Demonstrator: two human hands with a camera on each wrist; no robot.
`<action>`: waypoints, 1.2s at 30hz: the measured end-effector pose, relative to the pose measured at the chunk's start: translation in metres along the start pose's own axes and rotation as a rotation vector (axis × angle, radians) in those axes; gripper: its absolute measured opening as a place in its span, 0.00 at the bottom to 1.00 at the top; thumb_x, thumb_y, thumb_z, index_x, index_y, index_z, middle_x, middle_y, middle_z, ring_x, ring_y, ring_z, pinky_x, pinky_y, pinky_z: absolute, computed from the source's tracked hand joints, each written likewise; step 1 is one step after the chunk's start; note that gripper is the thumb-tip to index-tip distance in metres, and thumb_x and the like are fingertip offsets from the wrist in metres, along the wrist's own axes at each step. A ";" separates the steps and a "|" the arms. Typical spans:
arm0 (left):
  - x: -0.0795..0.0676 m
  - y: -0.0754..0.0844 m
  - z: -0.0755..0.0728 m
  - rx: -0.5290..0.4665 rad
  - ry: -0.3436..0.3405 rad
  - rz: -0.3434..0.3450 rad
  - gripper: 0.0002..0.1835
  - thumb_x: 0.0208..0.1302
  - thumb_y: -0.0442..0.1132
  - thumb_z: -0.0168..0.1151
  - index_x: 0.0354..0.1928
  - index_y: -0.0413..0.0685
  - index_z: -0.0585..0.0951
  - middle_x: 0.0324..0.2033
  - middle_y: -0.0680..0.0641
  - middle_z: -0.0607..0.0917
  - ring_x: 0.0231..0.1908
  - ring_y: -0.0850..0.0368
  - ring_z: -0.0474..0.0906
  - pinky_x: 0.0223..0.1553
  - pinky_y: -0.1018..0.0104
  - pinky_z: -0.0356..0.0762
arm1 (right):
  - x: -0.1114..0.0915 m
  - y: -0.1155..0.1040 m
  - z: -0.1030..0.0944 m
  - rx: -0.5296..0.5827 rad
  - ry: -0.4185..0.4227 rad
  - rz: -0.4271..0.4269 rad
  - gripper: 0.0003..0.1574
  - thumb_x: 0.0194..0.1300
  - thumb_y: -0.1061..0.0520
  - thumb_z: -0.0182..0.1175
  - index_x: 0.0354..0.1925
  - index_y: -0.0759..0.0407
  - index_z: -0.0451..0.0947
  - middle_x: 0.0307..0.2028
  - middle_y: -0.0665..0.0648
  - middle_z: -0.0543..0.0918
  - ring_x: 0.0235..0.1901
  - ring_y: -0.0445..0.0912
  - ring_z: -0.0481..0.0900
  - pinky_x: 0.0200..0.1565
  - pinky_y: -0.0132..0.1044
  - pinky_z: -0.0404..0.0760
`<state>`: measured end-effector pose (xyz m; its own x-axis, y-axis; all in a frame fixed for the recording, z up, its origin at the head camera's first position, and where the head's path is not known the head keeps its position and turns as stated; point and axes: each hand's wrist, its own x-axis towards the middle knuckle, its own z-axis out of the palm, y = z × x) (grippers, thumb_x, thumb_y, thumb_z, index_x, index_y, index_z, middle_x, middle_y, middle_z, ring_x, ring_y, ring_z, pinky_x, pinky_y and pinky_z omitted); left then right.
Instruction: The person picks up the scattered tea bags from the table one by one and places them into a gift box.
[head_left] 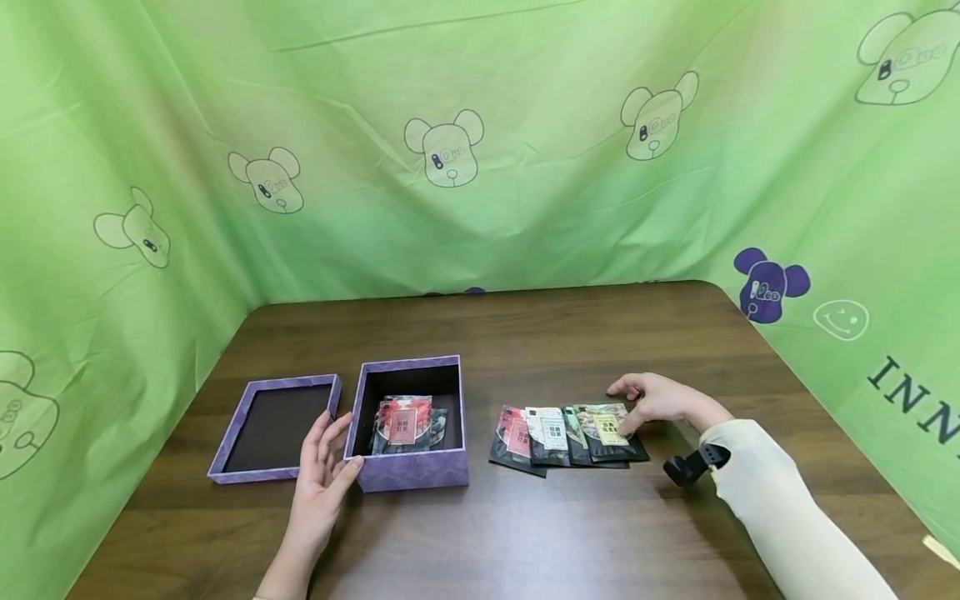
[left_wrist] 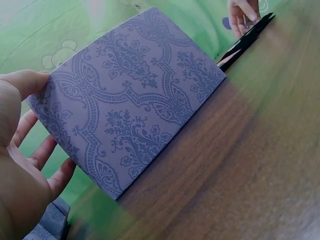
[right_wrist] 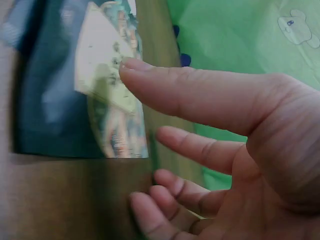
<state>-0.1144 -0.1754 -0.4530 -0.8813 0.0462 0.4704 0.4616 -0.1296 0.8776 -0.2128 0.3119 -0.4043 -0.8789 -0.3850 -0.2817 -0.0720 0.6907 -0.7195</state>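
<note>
Nearest on my feed, my L grip [head_left: 318, 467] is wide, bracing rather than clasping: thumb on the near L corner of the purple box [head_left: 412, 472], fingers loose along its side. Inside, a red-label sachet [head_left: 405, 421] lies over a darker pack [head_left: 438, 429]; the lid [head_left: 277, 429] is off, hollow side up, just L of the box. On the counter [head_left: 487, 542], R of the box, approx. 4 sachets overlap in a row: red one [head_left: 516, 431], white one [head_left: 550, 435], greenish one [head_left: 575, 440], then yellow-label one [head_left: 606, 427]. My R grip [head_left: 660, 400] is at that R end, also wide, thumb over the yellow label; can't tell if it's pressing. Progress, I'd judge: part-way, w/ lid off & some packs in the box, but the row lies outside, nothing lifted. Yellow-label one looks flat, dark lower half, patterned upper. Far back: green curtain [head_left: 525, 225] w/ bear-head prints.
</note>
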 end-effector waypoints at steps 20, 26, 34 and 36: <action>0.001 0.002 0.001 0.021 0.020 -0.031 0.41 0.64 0.15 0.49 0.76 0.47 0.53 0.65 0.58 0.72 0.64 0.62 0.66 0.59 0.73 0.66 | -0.008 0.010 0.009 0.091 0.088 -0.109 0.34 0.37 0.71 0.77 0.45 0.75 0.75 0.35 0.58 0.78 0.31 0.48 0.70 0.31 0.34 0.72; 0.003 0.000 0.000 0.021 0.017 -0.035 0.41 0.64 0.15 0.50 0.76 0.46 0.52 0.65 0.58 0.72 0.65 0.62 0.66 0.59 0.73 0.66 | -0.011 0.014 0.001 0.178 0.097 -0.049 0.28 0.44 0.74 0.71 0.46 0.80 0.75 0.36 0.60 0.83 0.32 0.45 0.77 0.32 0.34 0.78; 0.001 -0.001 0.000 -0.029 -0.013 0.018 0.41 0.65 0.14 0.47 0.76 0.50 0.53 0.66 0.56 0.72 0.66 0.63 0.65 0.61 0.73 0.65 | -0.011 0.015 -0.005 0.287 0.058 0.017 0.24 0.50 0.75 0.65 0.48 0.85 0.75 0.32 0.59 0.84 0.27 0.42 0.80 0.31 0.34 0.83; 0.001 -0.001 0.000 -0.025 -0.011 0.015 0.42 0.65 0.14 0.47 0.76 0.51 0.54 0.66 0.56 0.72 0.66 0.63 0.65 0.61 0.74 0.64 | -0.011 0.015 -0.008 0.320 0.040 0.017 0.24 0.52 0.76 0.63 0.49 0.86 0.73 0.32 0.59 0.84 0.27 0.41 0.80 0.31 0.35 0.83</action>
<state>-0.1156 -0.1755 -0.4536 -0.8731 0.0550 0.4845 0.4719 -0.1548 0.8680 -0.2082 0.3314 -0.4066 -0.8968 -0.3467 -0.2749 0.0891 0.4672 -0.8797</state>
